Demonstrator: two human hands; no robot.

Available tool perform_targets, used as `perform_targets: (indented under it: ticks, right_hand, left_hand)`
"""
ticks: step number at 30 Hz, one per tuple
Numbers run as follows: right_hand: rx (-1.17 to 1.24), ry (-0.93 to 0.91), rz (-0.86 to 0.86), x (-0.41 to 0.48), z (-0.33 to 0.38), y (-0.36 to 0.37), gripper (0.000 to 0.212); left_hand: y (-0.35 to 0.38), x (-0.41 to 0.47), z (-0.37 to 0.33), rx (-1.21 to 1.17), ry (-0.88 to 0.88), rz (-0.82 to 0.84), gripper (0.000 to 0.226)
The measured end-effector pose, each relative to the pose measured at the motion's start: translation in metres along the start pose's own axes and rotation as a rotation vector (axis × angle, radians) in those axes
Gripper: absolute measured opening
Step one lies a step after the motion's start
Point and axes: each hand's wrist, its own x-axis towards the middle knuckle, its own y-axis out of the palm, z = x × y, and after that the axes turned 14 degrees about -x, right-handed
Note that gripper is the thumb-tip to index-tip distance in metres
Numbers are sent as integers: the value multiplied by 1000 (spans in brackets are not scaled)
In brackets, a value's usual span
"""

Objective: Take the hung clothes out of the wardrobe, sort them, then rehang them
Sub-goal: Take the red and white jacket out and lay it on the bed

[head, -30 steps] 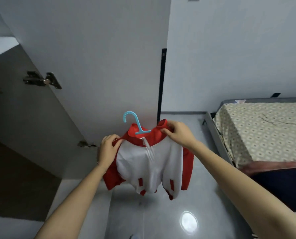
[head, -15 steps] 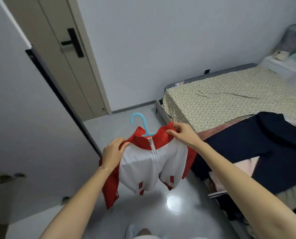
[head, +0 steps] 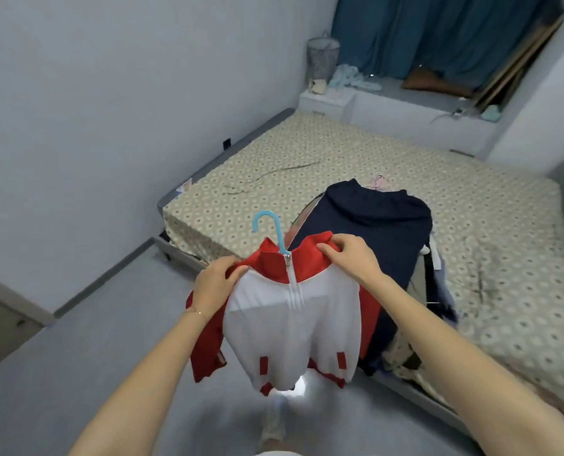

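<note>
A small red and white zip jacket (head: 290,327) hangs on a light blue hanger (head: 270,227), held up in front of me over the floor. My left hand (head: 215,284) grips its left shoulder and my right hand (head: 349,258) grips the red collar on the right. Behind it, a pile of clothes with a dark navy garment (head: 369,225) on top lies across the near edge of the bed (head: 307,153). The wardrobe is out of view.
The bed with its patterned sheet fills the right side. Grey floor (head: 93,357) lies left and below. A white ledge with a mesh bin (head: 321,57), loose items and a teal curtain (head: 438,31) stands at the far end.
The view has swung right, away from the wardrobe door and room door toward the bed. Both hands keep the same hold on the jacket, now facing the clothes pile.
</note>
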Motion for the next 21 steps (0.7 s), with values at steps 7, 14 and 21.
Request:
perform_targets:
  ticks: [7,14,21]
  right_hand:
    - [-35,262,-180,48,-47,-53,44]
    - [-45,371,-382,101,-89,-98,50]
    - [-39,426,-428,162,-135,-112,50]
  left_hand:
    - [54,137,-40,-37,216,230,17]
    - [99,252,-92,-110,341,319,16]
    - [151,328,-111,-148,315,344,15]
